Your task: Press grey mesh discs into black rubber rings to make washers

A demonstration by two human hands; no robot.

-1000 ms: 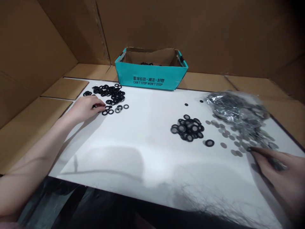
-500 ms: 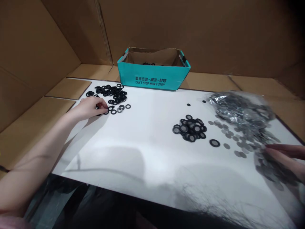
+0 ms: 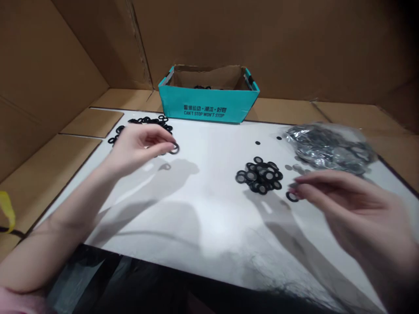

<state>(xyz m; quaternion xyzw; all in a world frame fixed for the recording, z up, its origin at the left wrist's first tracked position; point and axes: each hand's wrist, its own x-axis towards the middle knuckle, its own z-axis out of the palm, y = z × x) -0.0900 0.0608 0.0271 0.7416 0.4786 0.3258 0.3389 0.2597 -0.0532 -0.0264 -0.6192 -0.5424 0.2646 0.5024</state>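
Observation:
My left hand (image 3: 140, 144) is raised over the left of the white table, thumb and fingers pinching a black rubber ring (image 3: 176, 148). Behind it, and partly covered by it, lies a heap of black rings (image 3: 149, 121). On the right, my right hand (image 3: 356, 205) pinches a small grey disc (image 3: 293, 185), blurred at the fingertips. Just below those fingertips is a black ring (image 3: 291, 197), partly hidden. Between the hands sits a pile of black rings with grey mesh-like centres (image 3: 260, 175). Loose grey discs (image 3: 288, 167) show beside the right hand, which hides others.
A turquoise box (image 3: 209, 102) with black rings inside stands at the back. At the back right rests a clear plastic bag (image 3: 330, 146) of grey discs. Two small dark discs (image 3: 258, 143) lie near it. Cardboard walls (image 3: 262, 43) enclose the white table (image 3: 209, 187).
My left hand has lifted from the ring heap and moved right with a black ring. My right hand has come left from the loose discs, now with a disc at its fingertips.

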